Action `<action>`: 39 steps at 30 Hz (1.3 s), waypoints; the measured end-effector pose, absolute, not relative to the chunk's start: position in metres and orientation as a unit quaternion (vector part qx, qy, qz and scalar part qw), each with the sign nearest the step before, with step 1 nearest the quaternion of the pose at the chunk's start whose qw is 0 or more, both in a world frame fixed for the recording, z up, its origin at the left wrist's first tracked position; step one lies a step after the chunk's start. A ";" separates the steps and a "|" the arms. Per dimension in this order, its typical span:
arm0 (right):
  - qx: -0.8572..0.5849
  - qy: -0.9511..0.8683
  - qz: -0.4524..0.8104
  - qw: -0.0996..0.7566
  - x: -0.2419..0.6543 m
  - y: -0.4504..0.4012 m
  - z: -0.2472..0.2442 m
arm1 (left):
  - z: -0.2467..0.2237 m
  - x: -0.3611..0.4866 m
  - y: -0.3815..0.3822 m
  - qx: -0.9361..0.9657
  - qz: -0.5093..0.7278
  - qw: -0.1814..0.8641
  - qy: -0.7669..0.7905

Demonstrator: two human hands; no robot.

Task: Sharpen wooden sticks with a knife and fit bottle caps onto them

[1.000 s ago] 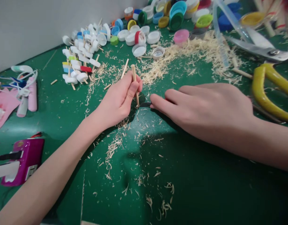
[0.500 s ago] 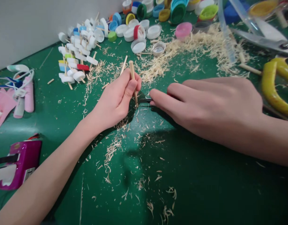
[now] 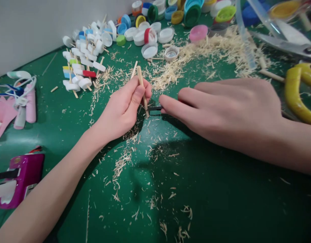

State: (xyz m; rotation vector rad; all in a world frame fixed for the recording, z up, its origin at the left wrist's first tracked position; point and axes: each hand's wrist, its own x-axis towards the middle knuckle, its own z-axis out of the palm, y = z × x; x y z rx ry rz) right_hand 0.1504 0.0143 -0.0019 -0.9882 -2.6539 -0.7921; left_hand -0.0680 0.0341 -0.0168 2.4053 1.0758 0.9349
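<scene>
My left hand (image 3: 122,109) pinches a thin wooden stick (image 3: 141,79) between thumb and fingers. The stick stands tilted, its lower end at the green table (image 3: 76,145). From the right, my right hand (image 3: 221,114) is closed on a dark, narrow blade (image 3: 154,108) whose tip touches the stick near its lower end. The blade's handle is hidden under my right hand. Pale wood shavings (image 3: 122,160) lie around and below both hands.
Bottle caps on sticks (image 3: 86,72) stand at the upper left, loose caps (image 3: 149,50) behind. Yellow-handled scissors (image 3: 292,91) lie at the right beside a shavings heap (image 3: 208,50). A magenta device (image 3: 26,172) and pink items (image 3: 30,104) are at the left.
My right hand has moved slightly left and up with the blade. The stick's top has tipped a little to the left in my left hand.
</scene>
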 end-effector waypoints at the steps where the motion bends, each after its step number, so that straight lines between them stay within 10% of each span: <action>1: -0.329 -0.896 -0.281 0.099 0.150 0.014 -0.002 | -0.017 -0.068 0.035 0.847 0.332 0.177 0.377; 39: -0.359 -0.921 -0.146 0.044 0.143 0.008 0.001 | -0.020 -0.068 0.034 0.847 0.338 0.165 0.375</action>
